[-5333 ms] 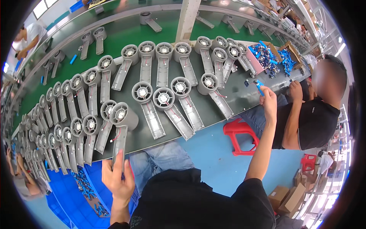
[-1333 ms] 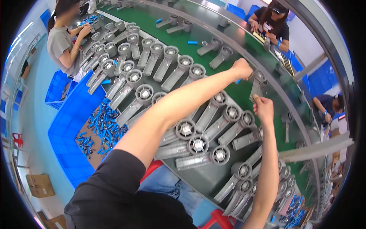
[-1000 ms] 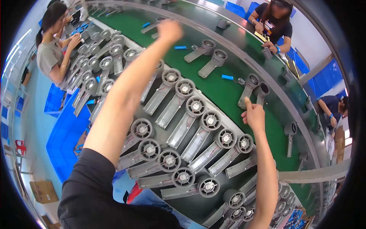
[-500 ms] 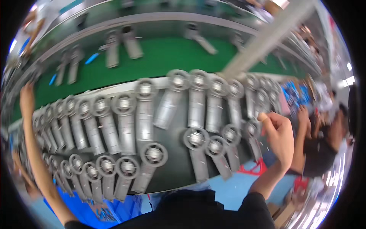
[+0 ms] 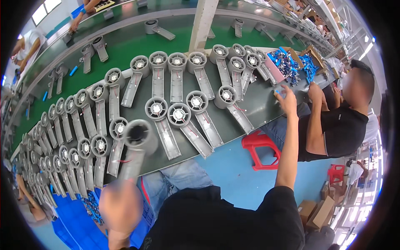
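Note:
My left hand (image 5: pixel 121 206), blurred by motion, grips the handle of a grey handheld fan housing (image 5: pixel 141 135) and holds it up over the near table edge. A red wire shows at that handle, and the round head looks dark and hollow inside. Out to the right, my right hand (image 5: pixel 287 101) hovers above the dark table with thumb and fingers pinched near a small blue piece (image 5: pixel 276 91), too small to make out. Grey fan housings with open handles, such as this one (image 5: pixel 179 114), lie in two rows on the dark table (image 5: pixel 141 89).
Beyond the table runs a green conveyor (image 5: pixel 125 58) with more housings and blue cylinders. A pink box (image 5: pixel 276 71) and a cardboard box (image 5: pixel 318 58) hold blue cylinders. A co-worker (image 5: pixel 339 125) sits at right, near a red stool (image 5: pixel 262 152). Blue bins (image 5: pixel 71 218) stand lower left.
My left hand has come from the far left back toward me and now holds a fan housing. My right hand has reached farther out along the table. The view has turned right.

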